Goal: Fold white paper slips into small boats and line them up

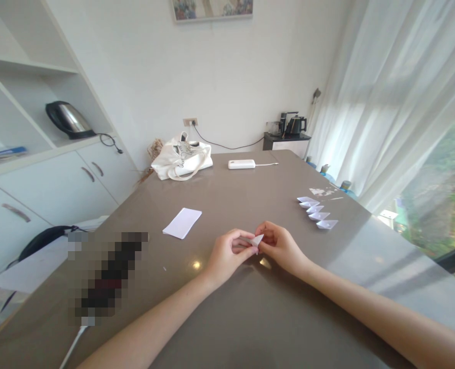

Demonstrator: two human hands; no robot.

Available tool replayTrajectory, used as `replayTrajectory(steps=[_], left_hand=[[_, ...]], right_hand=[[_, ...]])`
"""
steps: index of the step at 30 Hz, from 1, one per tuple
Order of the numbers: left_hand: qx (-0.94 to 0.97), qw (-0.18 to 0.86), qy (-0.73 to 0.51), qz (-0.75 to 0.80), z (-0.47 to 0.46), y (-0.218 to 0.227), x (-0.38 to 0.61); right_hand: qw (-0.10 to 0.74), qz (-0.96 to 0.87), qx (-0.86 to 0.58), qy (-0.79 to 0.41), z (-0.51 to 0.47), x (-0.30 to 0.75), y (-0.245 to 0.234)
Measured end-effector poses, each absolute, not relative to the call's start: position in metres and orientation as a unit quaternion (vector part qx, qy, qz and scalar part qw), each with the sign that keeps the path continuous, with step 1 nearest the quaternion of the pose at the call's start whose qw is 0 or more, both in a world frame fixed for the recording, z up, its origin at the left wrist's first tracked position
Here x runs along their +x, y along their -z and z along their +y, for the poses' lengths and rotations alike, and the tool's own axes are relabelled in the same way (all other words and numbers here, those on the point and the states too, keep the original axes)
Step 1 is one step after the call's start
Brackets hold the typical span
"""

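Between my two hands is a small piece of folded white paper (pixel 257 240), its pointed corner sticking up. My left hand (pixel 229 252) pinches it from the left with thumb and fingers. From the right, my right hand (pixel 279 243) grips the same paper, and its fingertips partly hide it. Both hands are just above the table. To the right of them stand several folded paper boats (pixel 326 224) in a slanting row. On the left lies a stack of white paper sheets (pixel 182 223).
The brown table (pixel 227 195) also carries a white bag (pixel 183 159), a white power bank (pixel 241 164) with a short cable, and paper scraps (pixel 323 191) by the right edge. A blurred dark object (pixel 110 277) with a white cable lies at the left.
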State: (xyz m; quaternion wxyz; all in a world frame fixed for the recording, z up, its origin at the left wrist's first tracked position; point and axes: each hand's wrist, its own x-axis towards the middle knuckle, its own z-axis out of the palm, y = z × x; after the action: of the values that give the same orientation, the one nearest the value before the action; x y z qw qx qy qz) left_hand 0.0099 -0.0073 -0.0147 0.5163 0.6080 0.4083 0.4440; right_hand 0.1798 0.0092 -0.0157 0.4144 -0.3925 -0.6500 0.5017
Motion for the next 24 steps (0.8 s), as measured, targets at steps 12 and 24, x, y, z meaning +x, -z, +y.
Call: replayTrajectory(steps=[12,24], left_hand=[[0.721,0.412,-0.423,0.362,-0.006,0.005,0.000],[0.686,0.413,-0.420,0.427,0.000,0.008,-0.004]], right_hand=[[0.349,-0.585,-0.363,-0.636,0.017,0.185,0.017],[0.380,-0.688,-0.372,-0.493,0.011,0.187,0.002]])
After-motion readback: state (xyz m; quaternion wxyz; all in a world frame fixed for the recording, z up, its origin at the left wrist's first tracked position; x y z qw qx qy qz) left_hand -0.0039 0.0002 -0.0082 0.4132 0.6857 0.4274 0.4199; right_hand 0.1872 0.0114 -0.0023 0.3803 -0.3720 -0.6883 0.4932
